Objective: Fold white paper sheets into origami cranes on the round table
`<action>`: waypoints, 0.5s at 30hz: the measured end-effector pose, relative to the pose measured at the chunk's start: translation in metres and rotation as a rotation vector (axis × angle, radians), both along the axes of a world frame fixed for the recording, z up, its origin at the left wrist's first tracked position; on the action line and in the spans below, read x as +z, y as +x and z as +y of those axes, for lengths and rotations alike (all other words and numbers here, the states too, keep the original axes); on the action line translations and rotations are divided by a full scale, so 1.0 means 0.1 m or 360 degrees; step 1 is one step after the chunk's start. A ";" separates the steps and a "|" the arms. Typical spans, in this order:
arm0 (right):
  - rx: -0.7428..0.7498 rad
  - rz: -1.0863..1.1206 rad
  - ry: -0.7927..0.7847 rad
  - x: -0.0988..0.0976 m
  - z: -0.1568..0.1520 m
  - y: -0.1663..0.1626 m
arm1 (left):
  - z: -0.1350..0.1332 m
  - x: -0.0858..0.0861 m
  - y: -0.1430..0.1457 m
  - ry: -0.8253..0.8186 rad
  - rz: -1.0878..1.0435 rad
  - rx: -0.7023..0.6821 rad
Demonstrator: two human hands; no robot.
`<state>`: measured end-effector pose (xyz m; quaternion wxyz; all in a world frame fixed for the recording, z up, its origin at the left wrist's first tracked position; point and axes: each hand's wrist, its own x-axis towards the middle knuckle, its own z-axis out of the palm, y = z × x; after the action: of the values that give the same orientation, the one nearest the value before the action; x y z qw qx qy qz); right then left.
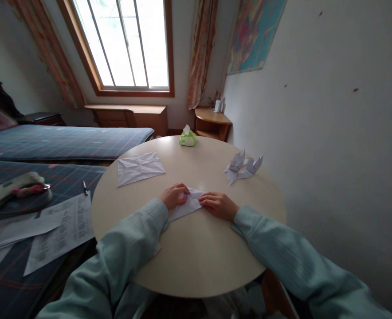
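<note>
Folded white paper (192,202) was held on the round table (196,261), around its middle, between both hands. Its left side was pinched by the left hand (175,196) and partly covered by those fingers; its right corner was pinched by the right hand (219,205), fingertip contact hard to make out. The paper's underside was hidden. A creased sheet (141,168) was seen far left; paper figures (243,166) overlapped far right, count unclear. Print on the sheets (64,230) at left couldn't be read. The wall map (254,37) was cut off by the top edge.
</note>
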<state>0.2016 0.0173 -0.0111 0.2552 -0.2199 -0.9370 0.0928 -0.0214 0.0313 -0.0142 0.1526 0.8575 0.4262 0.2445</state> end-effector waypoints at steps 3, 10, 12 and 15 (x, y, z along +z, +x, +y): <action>-0.0027 -0.0059 0.0013 0.00 0.00 0.00 | -0.01 0.00 0.00 0.0008 0.0015 0.0029; 0.0008 -0.0138 0.0016 0.05 -0.07 0.00 | -0.04 0.04 0.03 0.0128 0.0266 0.0094; -0.0011 -0.0114 -0.0027 0.07 -0.09 -0.01 | -0.05 0.05 0.04 0.0167 0.0302 0.0098; -0.0134 -0.0008 -0.0148 0.08 -0.07 -0.03 | -0.04 0.03 0.06 0.0217 0.0225 0.0033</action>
<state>0.1982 0.0103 -0.0028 0.2461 -0.2710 -0.9222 0.1247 -0.0154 0.0276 -0.0107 0.0609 0.8766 0.4271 0.2133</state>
